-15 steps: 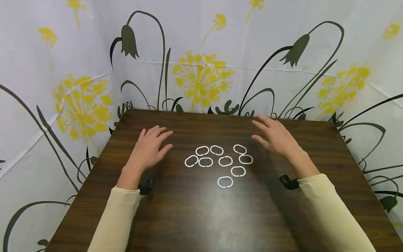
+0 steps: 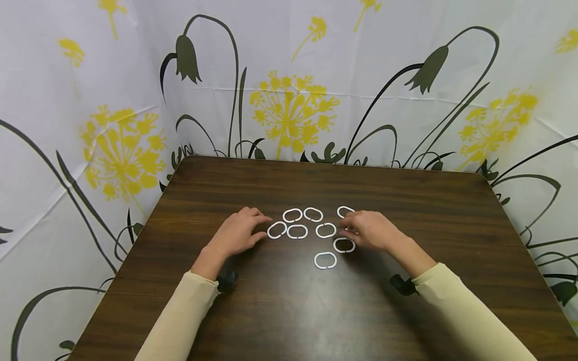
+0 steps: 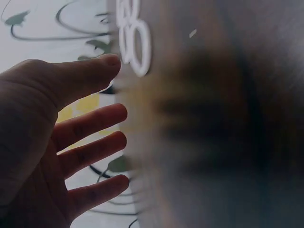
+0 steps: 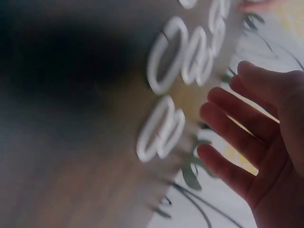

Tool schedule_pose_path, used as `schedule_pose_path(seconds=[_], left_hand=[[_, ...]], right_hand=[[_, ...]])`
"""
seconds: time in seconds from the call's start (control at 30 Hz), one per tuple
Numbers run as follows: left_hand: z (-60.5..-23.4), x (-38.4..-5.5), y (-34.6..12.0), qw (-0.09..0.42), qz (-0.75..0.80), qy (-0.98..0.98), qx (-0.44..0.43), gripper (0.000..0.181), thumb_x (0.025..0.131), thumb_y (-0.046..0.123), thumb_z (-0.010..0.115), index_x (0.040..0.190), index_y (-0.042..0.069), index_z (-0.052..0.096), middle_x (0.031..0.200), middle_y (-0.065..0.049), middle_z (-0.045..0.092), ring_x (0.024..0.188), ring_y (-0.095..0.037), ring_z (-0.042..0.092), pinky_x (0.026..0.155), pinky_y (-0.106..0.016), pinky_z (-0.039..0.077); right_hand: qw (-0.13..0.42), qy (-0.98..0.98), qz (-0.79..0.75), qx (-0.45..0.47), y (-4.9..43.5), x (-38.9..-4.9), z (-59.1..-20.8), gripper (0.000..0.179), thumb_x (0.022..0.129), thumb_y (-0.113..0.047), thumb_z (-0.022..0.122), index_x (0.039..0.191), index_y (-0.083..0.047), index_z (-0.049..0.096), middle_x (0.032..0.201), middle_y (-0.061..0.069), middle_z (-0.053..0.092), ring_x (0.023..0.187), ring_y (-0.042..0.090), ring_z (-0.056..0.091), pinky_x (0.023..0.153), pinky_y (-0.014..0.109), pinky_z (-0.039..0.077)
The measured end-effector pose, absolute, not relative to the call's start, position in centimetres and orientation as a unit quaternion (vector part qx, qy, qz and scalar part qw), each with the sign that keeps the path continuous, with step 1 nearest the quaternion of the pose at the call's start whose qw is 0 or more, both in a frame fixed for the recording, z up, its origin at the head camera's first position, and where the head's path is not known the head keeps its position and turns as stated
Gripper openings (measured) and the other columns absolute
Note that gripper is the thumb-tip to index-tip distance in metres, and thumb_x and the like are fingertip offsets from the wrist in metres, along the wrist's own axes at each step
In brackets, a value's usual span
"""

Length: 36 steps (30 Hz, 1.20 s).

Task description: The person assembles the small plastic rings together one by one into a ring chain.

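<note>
hands (image 2: 238, 233) (image 2: 372, 229) nearer the white links (image 2: 297, 225)

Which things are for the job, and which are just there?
Probably for the job:
- white oval links
- left hand, near the leftmost links
- right hand, by the rightmost ones

Probably just there:
- brown table under the links
- flowery cloth behind
- black wrist gadgets

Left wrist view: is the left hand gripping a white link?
No, the left hand has its fingers spread, and the white links lie on the tabletop, outside its grasp.
</note>
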<state>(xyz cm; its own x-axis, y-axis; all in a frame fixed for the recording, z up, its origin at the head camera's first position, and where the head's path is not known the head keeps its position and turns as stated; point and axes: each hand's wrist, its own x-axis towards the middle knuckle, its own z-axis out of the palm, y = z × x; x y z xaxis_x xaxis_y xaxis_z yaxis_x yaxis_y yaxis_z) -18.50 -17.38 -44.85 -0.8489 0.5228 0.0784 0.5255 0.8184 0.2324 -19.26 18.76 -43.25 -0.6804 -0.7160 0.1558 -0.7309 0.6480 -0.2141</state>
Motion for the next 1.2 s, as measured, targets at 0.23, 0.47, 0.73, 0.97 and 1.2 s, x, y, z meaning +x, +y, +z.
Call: schedule_pose_path(seconds=[0.23,0.47,0.73,0.97,1.2], left_hand=[[-46.2,-18.2,-15.9,0.003,-0.109,-0.949,-0.294,0.031,0.089,0.029,0.074,0.118,0.018,0.072,0.112,-0.003,0.060,0.104,-0.024,0.056,0.082,-0.046,0.050],[-46.9,-18.0,-15.3,0.032,-0.080,-0.954,-0.287,0.025,0.087,0.033,0.075,0.109,0.020,0.074,0.108,-0.001,0.059,0.099,-0.022,0.057,0.075,-0.041,0.053],[-47.0,-18.1,-14.9,0.052,-0.075,-0.951,-0.294,0.012,0.086,0.029,0.078,0.096,0.022,0.075,0.103,0.002,0.061,0.091,-0.018,0.057,0.069,-0.036,0.052],[-47.1,-18.2,-14.7,0.075,-0.066,-0.946,-0.307,0.007,0.084,0.024,0.080,0.088,0.022,0.075,0.099,0.004,0.062,0.086,-0.017,0.058,0.065,-0.033,0.052],[-47.1,-18.0,-15.0,0.084,-0.074,-0.943,-0.312,0.006,0.089,0.024,0.074,0.090,0.020,0.070,0.095,0.003,0.060,0.083,-0.017,0.056,0.064,-0.033,0.050]], right_hand=[[0.074,-0.875,0.125,0.462,16.9,-17.8,-45.5,0.013,0.085,-0.019,0.075,0.098,-0.016,0.075,0.089,-0.005,0.062,0.079,0.012,0.062,0.066,0.034,0.054],[0.083,-0.863,0.116,0.485,15.9,-17.0,-47.1,0.012,0.085,-0.020,0.075,0.097,-0.019,0.074,0.087,-0.004,0.055,0.076,0.013,0.057,0.062,0.033,0.051],[0.098,-0.859,0.111,0.491,15.7,-16.9,-48.0,0.008,0.084,-0.021,0.077,0.092,-0.020,0.076,0.089,-0.005,0.057,0.080,0.012,0.057,0.064,0.031,0.049],[0.111,-0.845,0.114,0.510,15.4,-17.0,-47.8,0.009,0.080,-0.013,0.080,0.082,-0.022,0.078,0.085,-0.007,0.058,0.081,0.011,0.057,0.064,0.027,0.049],[0.098,-0.862,0.097,0.487,15.1,-16.7,-47.8,0.009,0.082,-0.015,0.075,0.081,-0.021,0.068,0.082,-0.008,0.053,0.077,0.012,0.058,0.060,0.029,0.048]])
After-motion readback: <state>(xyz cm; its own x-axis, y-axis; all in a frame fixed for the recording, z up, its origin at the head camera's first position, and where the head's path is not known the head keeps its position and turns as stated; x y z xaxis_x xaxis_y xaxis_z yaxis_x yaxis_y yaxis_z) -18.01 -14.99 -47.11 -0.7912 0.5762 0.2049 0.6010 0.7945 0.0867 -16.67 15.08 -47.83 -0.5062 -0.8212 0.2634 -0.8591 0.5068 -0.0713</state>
